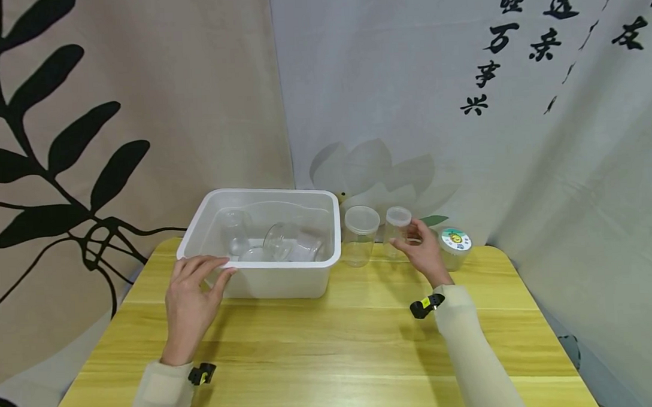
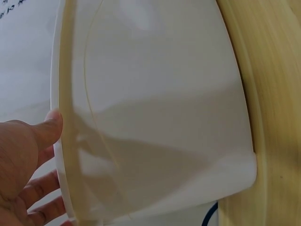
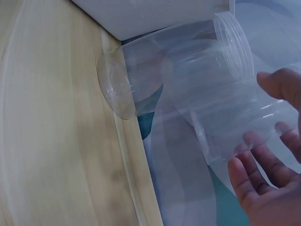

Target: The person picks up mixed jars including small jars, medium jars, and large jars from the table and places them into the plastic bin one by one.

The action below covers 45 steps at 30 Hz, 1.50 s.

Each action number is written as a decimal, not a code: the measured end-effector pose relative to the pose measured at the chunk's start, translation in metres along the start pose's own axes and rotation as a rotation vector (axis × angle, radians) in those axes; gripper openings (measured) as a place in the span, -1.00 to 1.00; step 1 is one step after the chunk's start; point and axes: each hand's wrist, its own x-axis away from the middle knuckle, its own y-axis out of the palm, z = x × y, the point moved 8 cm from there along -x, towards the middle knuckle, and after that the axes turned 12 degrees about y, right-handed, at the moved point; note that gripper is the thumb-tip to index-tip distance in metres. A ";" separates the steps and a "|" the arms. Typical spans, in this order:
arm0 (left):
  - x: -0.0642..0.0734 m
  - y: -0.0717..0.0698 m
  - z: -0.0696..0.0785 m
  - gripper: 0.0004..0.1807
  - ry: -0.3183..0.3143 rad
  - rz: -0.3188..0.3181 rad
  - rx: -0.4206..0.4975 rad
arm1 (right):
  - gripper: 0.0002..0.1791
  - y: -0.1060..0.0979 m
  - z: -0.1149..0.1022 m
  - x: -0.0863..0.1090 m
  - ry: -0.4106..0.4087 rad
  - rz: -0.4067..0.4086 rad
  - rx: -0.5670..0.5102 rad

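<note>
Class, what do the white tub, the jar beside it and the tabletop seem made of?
White tub: probably plastic, smooth; thin moulded rim.
Jar: clear, glossy, plastic or glass; see-through walls with highlights.
Tabletop: wood or wood-look laminate; visible grain.

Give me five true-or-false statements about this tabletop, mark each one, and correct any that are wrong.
1. The left hand touches the rim of the white plastic tub. True.
2. The right hand has its fingers around the jar with the cartoon sticker. False: the right hand has its fingers around the slim clear jar.
3. In the head view, the wider clear jar stands between the tub and the slim jar. True.
4. Nothing lies inside the tub. False: clear containers lie in it.
5. The tabletop is plain black. False: the tabletop is yellowish with a wood grain.
</note>
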 end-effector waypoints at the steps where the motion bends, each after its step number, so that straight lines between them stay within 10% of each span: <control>1: 0.000 0.000 0.000 -0.72 0.004 -0.008 -0.008 | -0.25 0.000 -0.001 0.000 -0.004 0.003 -0.001; 45: -0.014 0.000 0.002 -0.68 0.123 -0.142 -0.102 | -0.15 -0.002 -0.048 0.021 -0.086 -0.023 0.056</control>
